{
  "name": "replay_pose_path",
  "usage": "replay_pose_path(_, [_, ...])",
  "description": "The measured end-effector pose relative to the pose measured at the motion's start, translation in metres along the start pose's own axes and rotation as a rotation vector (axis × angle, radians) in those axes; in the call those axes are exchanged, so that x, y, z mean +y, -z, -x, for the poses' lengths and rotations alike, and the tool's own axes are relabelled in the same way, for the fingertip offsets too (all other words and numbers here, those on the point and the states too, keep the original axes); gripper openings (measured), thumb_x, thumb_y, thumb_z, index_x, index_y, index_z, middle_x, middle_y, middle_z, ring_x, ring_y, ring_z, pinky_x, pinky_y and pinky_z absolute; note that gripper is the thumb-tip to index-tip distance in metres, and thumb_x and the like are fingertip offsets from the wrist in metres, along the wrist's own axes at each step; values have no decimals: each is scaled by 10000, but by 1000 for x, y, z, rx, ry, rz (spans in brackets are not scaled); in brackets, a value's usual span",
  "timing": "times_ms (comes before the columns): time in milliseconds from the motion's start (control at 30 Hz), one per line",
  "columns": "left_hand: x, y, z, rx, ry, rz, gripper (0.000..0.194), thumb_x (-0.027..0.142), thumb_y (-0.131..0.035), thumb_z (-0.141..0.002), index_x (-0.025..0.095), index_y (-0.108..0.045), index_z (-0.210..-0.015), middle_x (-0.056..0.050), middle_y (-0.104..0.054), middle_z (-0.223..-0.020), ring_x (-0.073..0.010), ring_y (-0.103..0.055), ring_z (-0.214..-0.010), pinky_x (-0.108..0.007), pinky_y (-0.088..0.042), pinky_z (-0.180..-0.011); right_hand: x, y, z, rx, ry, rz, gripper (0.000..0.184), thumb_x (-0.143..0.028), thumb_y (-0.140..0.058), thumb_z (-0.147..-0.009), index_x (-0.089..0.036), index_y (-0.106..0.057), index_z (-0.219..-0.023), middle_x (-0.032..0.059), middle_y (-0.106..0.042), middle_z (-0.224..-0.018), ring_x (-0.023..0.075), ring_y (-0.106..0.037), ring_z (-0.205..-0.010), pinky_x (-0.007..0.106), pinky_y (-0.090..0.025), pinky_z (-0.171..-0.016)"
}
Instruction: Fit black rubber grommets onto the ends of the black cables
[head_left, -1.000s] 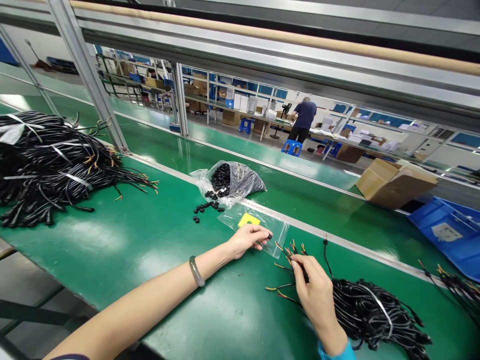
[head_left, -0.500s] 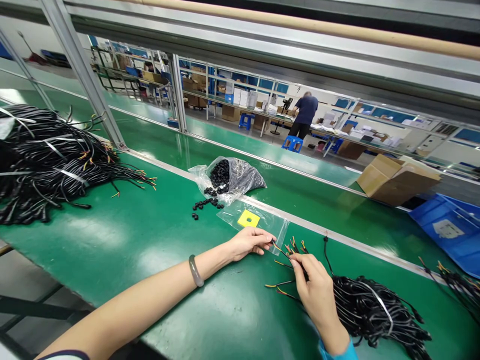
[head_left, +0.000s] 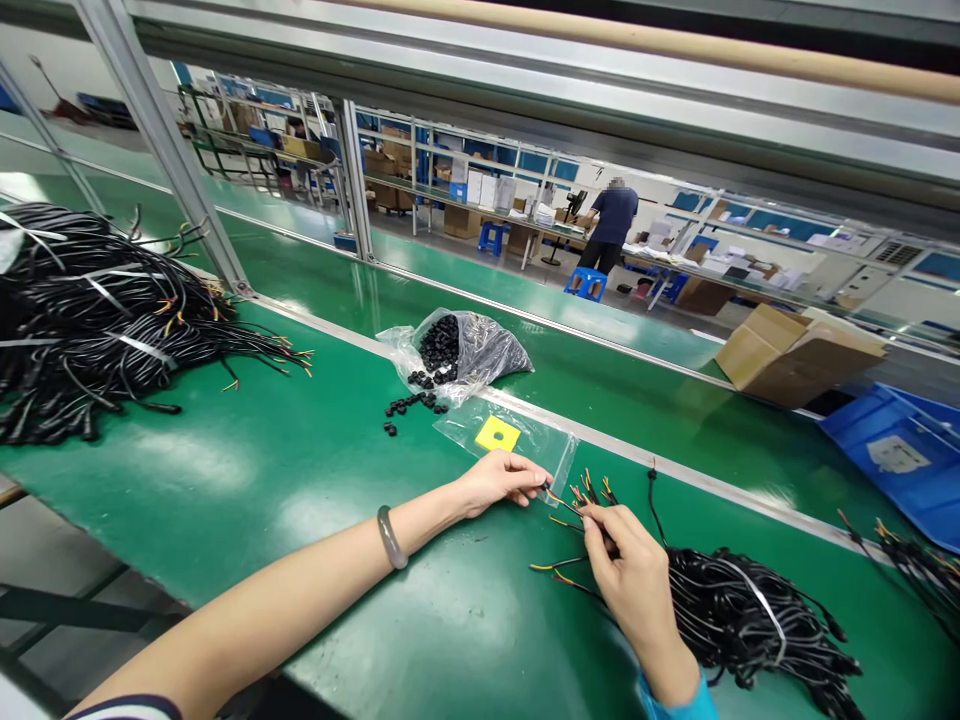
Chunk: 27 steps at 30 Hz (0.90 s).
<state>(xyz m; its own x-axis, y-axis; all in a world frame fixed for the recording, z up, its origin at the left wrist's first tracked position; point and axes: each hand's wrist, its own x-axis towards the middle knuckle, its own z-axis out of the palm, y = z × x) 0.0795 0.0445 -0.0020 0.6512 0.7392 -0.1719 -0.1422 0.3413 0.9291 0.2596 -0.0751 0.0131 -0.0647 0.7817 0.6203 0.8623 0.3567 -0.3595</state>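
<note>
My left hand (head_left: 504,482) pinches a small black part, mostly hidden by the fingertips, at the stripped coloured end of a black cable (head_left: 568,506). That same cable is gripped just behind its end by my right hand (head_left: 628,560), thumb against fingers. Around the right hand lie more cable ends (head_left: 592,490) with yellow, orange and red wires. They belong to a tied bundle of black cables (head_left: 739,620) at the right. Beyond my left hand, a clear zip bag (head_left: 540,440) with a yellow square (head_left: 497,433) lies flat. Small black parts (head_left: 409,403) spill from a plastic bag (head_left: 487,350).
A large pile of tied black cables (head_left: 97,310) covers the bench's left end. At the right are a blue bin (head_left: 900,455), an open cardboard box (head_left: 795,355) and further cables (head_left: 911,560). Metal posts (head_left: 161,150) rise behind the bench. A person (head_left: 611,225) stands far back.
Both hands keep their hold on the cable end with barely any movement. The view has shifted very slightly.
</note>
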Motion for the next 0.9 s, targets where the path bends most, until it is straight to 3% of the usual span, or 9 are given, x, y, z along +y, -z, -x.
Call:
replay_pose_path(500, [3,-3,3,-12,-27,-27,506,428,-875,-500,100,-742,-863,-50,-682,-735,-76,-563,-547,-200,-487,-574,-8,3,-4,36,-47,-41,191,-224,-468,-944,-151,-641,-911,9,-560,-748,64,-478,-562,179,-379,-522])
replay_pose_path(767, [-6,-12,6,-51,-92,16,451,330,-889,-484,103,-749,-848,-74,-705,-770,-127,-635,-667,-236,-522,-709,-5,3,-4,-33,-19,-76,163,-217,-479,-938,-163,-632,-919,28,-603,-816,95,-569,-682,187,-452,-609])
replay_pose_path(900, [-6,-18,8,-42,-94,81,417,343,-879,-507,88,-740,-805,-75,-695,-744,-134,-634,-657,-252,-538,-687,-5,1,-3,-29,-8,-89,131,-220,-501,-927,-160,-617,-910,35,-607,-834,101,-578,-712,181,-467,-605])
